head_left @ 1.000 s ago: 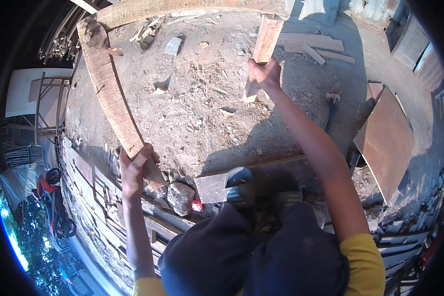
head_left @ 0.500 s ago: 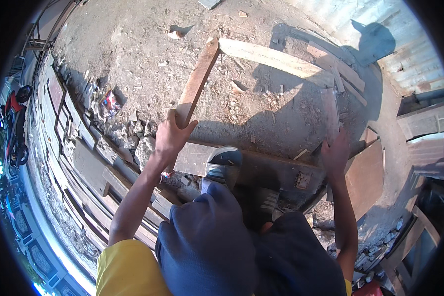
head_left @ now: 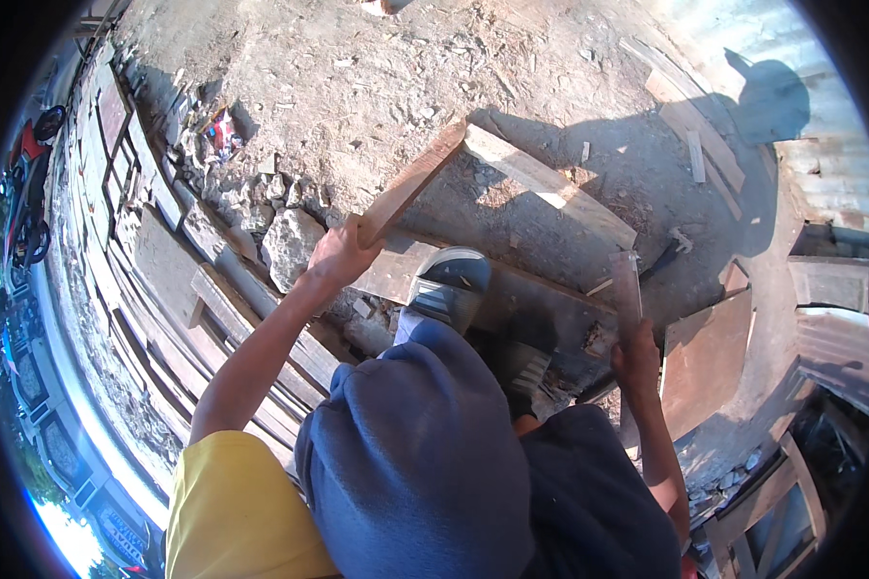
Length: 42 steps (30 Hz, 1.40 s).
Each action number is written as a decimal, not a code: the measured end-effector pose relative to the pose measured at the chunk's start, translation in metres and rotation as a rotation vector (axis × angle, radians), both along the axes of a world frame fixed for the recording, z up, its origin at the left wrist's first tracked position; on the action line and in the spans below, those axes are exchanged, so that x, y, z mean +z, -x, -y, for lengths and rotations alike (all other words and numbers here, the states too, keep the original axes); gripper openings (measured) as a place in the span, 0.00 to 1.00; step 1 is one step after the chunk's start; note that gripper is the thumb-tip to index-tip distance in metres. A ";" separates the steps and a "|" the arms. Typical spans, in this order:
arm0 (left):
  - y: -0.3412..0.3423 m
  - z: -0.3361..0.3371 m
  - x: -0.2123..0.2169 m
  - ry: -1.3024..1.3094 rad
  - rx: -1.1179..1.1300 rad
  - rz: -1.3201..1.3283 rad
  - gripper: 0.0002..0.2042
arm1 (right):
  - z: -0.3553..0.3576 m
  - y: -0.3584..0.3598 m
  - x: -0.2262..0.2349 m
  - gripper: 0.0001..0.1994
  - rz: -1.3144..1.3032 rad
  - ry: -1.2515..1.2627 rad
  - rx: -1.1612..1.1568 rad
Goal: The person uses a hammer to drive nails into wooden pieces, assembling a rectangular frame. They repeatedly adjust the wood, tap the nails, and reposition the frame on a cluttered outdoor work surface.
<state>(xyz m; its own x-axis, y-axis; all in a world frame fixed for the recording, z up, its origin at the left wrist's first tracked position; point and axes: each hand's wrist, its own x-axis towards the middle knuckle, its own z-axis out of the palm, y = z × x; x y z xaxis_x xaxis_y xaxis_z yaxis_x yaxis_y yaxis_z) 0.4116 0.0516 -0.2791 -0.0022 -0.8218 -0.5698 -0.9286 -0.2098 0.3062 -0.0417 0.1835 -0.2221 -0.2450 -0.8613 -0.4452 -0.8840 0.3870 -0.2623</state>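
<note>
A three-sided frame of wooden boards is between my hands. My left hand (head_left: 343, 253) is closed around the near end of its brown left board (head_left: 417, 177). This meets a paler far board (head_left: 548, 183) at a corner. The right board (head_left: 627, 288) comes back toward me, and my right hand (head_left: 637, 359) grips it low down, fingers partly in shade. What looks like a claw hammer (head_left: 681, 240) lies on the dirt just right of the frame. My sandalled foot (head_left: 451, 282) rests on a wide plank (head_left: 526, 297) below the frame.
Stacked boards (head_left: 154, 261) run along the left, beside rubble stones (head_left: 293, 246). Loose wood strips (head_left: 700, 145) lie at the far right near a corrugated metal wall (head_left: 835, 183). A brown panel (head_left: 710, 362) leans at the right, with another wooden frame (head_left: 772, 507) behind it.
The frame has come nearer to me, its far board now closer to the foot. My right hand has moved down and back with its board. The hammer-like tool has come into sight.
</note>
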 end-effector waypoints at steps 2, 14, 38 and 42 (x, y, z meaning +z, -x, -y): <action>-0.001 0.000 -0.004 0.009 -0.002 0.005 0.28 | 0.002 -0.003 0.006 0.19 -0.008 -0.007 0.048; 0.002 0.011 0.027 0.078 -0.073 -0.042 0.29 | -0.018 -0.010 0.000 0.26 0.188 -0.174 -0.234; 0.025 0.136 0.186 -0.399 0.376 -1.451 0.39 | -0.080 -0.008 0.063 0.24 0.015 -0.143 -0.262; 0.072 0.110 0.173 0.475 0.558 -1.404 0.45 | -0.061 -0.002 0.094 0.21 0.074 -0.285 -0.327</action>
